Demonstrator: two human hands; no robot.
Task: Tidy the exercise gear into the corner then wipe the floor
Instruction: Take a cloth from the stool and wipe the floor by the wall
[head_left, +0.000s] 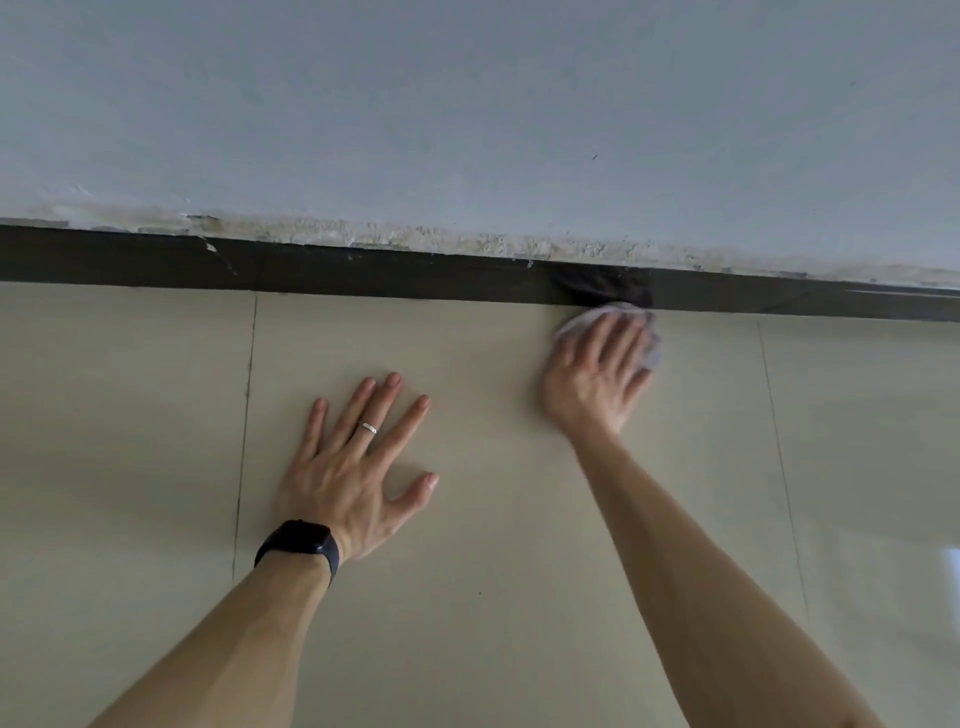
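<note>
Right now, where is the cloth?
Head view, right of centre: the cloth lies under the right hand on the floor, against the dark skirting.

A pale grey-white wall is filling the upper part of the view. Its paint is flaking along the bottom edge, just above a dark baseboard that is running across the frame. A glossy beige tiled floor is meeting the baseboard, with thin dark grout lines running toward it. A bright patch of light is reflecting off the floor at the right edge.
</note>
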